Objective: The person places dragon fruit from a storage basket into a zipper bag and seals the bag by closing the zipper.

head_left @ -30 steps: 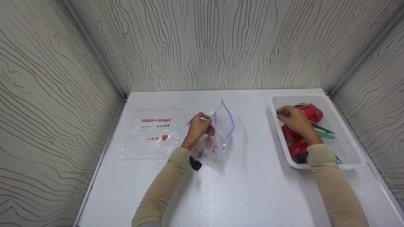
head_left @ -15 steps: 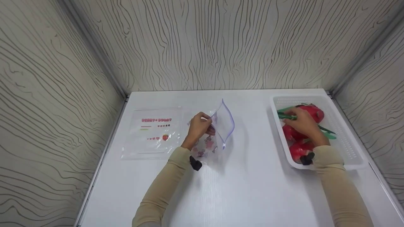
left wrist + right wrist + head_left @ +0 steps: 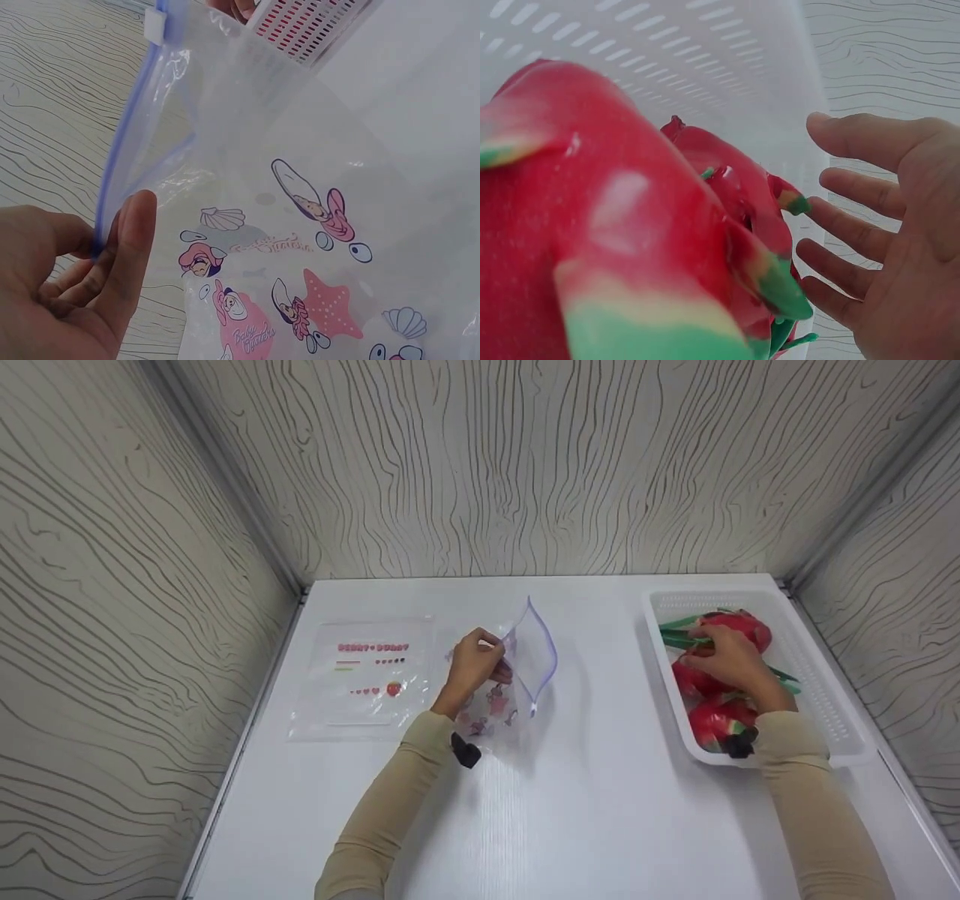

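Note:
My left hand [image 3: 474, 666] pinches the purple mouth edge of a clear slider bag [image 3: 292, 217] printed with cartoon oysters, shells and a pink starfish. The bag's mouth gapes toward the right, and its white slider [image 3: 155, 27] sits at one end of the purple track. My right hand [image 3: 731, 660] reaches over a white perforated basket [image 3: 846, 757] at the right. In the right wrist view its fingers are spread, right beside red dragon fruits [image 3: 630, 202] with green-tipped scales. Long green pieces [image 3: 675, 636] lie by the basket's left wall, close to the right fingertips.
A second clear bag [image 3: 360, 709], printed with red lettering and a strawberry, lies flat on the white table [image 3: 570, 825] to the left. Patterned panels [image 3: 480, 472] enclose the table at the back and both sides.
My right hand has moved from the basket's left rim rightward over the fruit, and the green pieces by the left wall now show. The left hand and the slider bag stay in place.

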`<state>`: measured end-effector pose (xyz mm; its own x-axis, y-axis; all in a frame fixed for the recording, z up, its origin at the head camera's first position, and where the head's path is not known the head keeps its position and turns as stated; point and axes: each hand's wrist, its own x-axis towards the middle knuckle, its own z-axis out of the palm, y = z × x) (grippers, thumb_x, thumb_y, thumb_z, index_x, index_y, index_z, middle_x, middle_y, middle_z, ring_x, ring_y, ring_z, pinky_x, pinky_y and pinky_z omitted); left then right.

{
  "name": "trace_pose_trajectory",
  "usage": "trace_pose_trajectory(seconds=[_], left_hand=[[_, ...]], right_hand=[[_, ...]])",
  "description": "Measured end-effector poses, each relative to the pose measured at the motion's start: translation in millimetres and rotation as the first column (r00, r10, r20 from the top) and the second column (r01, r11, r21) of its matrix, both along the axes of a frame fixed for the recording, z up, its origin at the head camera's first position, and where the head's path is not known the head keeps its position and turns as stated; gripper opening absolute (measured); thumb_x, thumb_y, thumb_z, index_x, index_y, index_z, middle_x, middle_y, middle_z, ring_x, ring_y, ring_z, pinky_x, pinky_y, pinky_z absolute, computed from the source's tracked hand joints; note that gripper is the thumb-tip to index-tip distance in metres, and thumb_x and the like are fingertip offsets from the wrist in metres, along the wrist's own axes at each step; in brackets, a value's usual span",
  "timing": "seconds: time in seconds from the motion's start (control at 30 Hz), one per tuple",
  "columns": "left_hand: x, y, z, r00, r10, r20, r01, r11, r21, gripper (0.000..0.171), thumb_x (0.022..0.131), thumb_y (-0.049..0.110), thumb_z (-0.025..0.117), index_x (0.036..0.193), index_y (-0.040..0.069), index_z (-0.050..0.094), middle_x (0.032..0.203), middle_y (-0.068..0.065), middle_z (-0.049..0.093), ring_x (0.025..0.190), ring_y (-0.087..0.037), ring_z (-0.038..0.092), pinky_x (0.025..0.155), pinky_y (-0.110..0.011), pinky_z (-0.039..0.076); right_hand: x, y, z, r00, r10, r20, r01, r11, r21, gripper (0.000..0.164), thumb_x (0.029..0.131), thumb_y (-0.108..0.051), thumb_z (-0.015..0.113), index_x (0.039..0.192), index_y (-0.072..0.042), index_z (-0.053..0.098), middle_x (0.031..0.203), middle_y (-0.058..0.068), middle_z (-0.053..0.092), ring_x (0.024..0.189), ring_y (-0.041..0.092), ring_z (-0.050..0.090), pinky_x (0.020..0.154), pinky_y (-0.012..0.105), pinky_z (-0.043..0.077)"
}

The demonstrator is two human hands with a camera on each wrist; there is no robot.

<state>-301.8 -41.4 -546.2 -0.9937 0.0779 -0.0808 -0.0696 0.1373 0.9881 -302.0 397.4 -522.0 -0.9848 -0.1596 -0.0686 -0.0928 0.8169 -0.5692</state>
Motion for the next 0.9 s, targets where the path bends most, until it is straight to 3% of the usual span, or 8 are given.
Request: trace_pose_trajectory(seconds=[0.33,0.5,0.9], left_hand=[[2.8,-1,-2.3,1.0,-0.006,0.011,0.006,1.0,-0.026,0.014,0.102,0.008,0.058,0.113,-0.002,0.06,0.075,-0.013,0.075,0.053,-0.014,0.072,0.066,-0.046,0.067],[3.8,-3,-2.2,0.999,-0.027,-0.018,0.027,1.0,0.001,0.018,0.104,0.007,0.058,0.117,-0.005,0.06,0.077,-0.014,0.076,0.053,-0.015,0.072,0.064,-0.04,0.067],[3.0,-3,-1.6,1.0,-0.021,-0.017,0.021,1.0,0.021,0.016,0.103,0.007,0.057,0.115,-0.004,0.059,0.073,-0.01,0.073,0.053,-0.015,0.071,0.061,-0.036,0.066]], right_hand=[[5.2,12,-4.9,1.0,-0.002,0.024,0.001,0.999,0.053,0.072,0.091,-0.018,0.083,0.15,0.005,0.048,0.144,0.036,0.055,0.135,0.058,0.052,0.109,0.077,0.043],[5.0,20,-5.0,0.999,0.002,0.048,-0.007,0.995,0.095,0.081,0.089,-0.023,0.083,0.152,0.007,0.043,0.144,0.037,0.054,0.133,0.059,0.05,0.107,0.078,0.045],[0.9,30,-6.2,0.993,-0.01,0.12,-0.013,0.981,0.192,0.087,0.088,-0.03,0.082,0.152,0.01,0.038,0.147,0.043,0.039,0.133,0.064,0.036,0.107,0.085,0.033]])
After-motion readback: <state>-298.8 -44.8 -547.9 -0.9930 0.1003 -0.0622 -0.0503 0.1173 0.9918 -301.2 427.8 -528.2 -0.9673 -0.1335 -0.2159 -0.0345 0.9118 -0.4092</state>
